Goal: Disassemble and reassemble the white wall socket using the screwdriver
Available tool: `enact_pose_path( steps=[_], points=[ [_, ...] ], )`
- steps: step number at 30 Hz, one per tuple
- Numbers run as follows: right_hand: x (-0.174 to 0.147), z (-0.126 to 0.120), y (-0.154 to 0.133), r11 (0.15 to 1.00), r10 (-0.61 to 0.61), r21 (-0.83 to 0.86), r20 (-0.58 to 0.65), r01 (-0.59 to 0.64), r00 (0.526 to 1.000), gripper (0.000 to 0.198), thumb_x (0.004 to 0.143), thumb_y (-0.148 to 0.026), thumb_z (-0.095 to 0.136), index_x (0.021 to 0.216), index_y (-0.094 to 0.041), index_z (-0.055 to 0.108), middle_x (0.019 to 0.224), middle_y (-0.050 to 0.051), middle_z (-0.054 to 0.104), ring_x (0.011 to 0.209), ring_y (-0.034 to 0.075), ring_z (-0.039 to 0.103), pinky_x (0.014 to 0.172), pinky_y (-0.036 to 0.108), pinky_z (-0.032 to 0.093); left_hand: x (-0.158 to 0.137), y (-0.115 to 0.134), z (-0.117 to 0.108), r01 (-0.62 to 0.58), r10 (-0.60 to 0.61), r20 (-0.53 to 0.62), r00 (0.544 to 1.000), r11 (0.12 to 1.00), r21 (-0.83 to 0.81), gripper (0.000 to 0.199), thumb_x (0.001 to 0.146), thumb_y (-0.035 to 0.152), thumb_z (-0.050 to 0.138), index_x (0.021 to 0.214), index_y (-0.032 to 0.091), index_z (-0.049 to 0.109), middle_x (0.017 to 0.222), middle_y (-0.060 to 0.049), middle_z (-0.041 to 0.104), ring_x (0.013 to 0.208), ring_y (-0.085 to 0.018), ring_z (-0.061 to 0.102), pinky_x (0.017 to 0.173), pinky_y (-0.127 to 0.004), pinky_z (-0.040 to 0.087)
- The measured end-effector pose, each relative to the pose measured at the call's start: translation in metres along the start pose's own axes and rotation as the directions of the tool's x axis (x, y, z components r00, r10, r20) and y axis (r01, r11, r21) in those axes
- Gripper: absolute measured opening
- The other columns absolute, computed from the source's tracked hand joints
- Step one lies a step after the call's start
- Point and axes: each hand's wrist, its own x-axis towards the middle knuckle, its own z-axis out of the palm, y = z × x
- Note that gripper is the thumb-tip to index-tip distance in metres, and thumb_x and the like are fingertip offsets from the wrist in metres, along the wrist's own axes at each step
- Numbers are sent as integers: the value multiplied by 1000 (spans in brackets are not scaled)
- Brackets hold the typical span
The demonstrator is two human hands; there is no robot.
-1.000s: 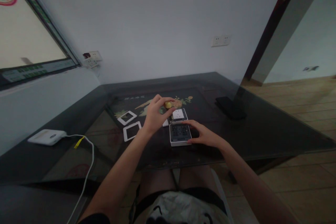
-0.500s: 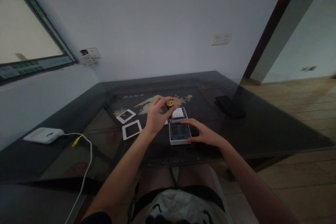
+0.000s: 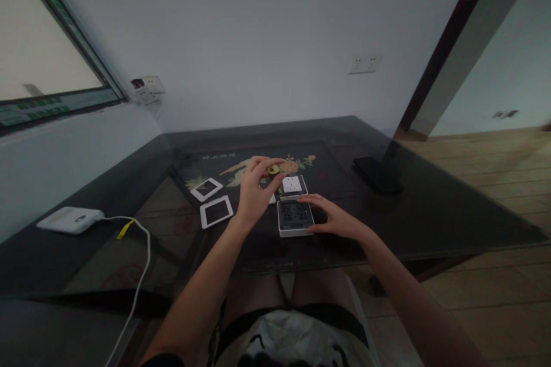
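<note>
My left hand (image 3: 256, 189) is raised above the middle of the table, fingers curled, thumb and index finger bent towards each other. Between them shows a small yellow piece (image 3: 274, 170) with a dark spot; its kind is too small to make out. My right hand (image 3: 333, 219) grips the right side of a square white-edged wall socket (image 3: 296, 217), which lies with its dark back upward. Its thumb is at the near right corner and its fingers at the far edge. Just behind lies another wall socket (image 3: 291, 184), white face up, partly hidden by the first one.
Two white square frames (image 3: 216, 212) (image 3: 206, 189) lie left of my hands. A white device (image 3: 72, 221) with a cable and yellow tag sits at far left. A black flat object (image 3: 377, 175) lies to the right on the dark table (image 3: 439, 206).
My left hand has shifted slightly left, and the yellow piece has moved left with it. The right hand and the wall socket stay in place.
</note>
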Motion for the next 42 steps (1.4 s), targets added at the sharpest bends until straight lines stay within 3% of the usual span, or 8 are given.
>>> enact_pose_path(
  steps=[3,10,17,24,29,32,38,42],
  points=[
    [0,0,-1,1000,-4,-13,-1,4,1000,64,74,-39,74,132,-29,48,134,9,47,129,26,42,107,49,36,1,2,4,-8,8,-1,1000,1000,11,23,85,22,62,107,24,63,114,-7,54,104,-18,57,80,-30,55],
    [0,0,1,999,-21,-33,0,21,1000,65,75,-38,74,133,-27,47,134,9,47,129,25,42,110,47,34,10,12,-19,58,-9,365,931,991,-124,43,89,14,50,131,25,49,129,-9,57,113,-18,58,88,-33,54],
    [0,0,-1,999,-24,-37,-7,24,1000,64,75,-40,74,132,-28,48,132,9,48,128,27,43,109,50,33,5,8,-1,-107,97,64,993,979,174,20,83,25,66,103,22,64,102,-5,60,92,-16,59,80,-31,54],
    [-1,0,1,999,-11,-38,-3,11,1000,66,74,-41,74,133,-29,47,134,9,47,130,27,42,109,50,34,9,14,-18,25,17,367,930,994,-109,42,92,17,48,133,25,48,121,-9,62,106,-18,62,86,-32,54],
    [0,0,-1,999,-12,-35,-4,12,1000,64,75,-41,73,132,-29,49,133,9,48,129,27,43,109,50,33,4,9,-4,-92,79,116,990,990,109,25,82,23,66,107,23,63,102,-4,62,89,-15,60,69,-23,55],
    [0,0,-1,1000,-8,-23,-9,8,1000,64,75,-40,74,132,-29,48,133,9,48,128,26,43,108,49,36,1,5,7,-88,89,-1,996,982,167,21,85,22,62,106,21,62,102,-5,59,93,-15,59,72,-24,54],
    [0,1,0,999,-24,-32,-8,23,1000,65,75,-40,73,134,-29,46,135,8,48,129,26,43,111,50,32,6,5,-4,-65,58,216,975,998,23,36,95,19,43,130,25,48,134,-10,51,116,-20,57,93,-35,51],
    [-1,1,2,999,-18,-31,-3,18,1000,65,76,-40,72,134,-29,46,135,9,48,130,27,42,110,51,32,6,3,-5,-43,43,178,983,999,-1,37,91,20,53,127,25,51,115,-7,62,99,-17,63,81,-29,55]
  ],
)
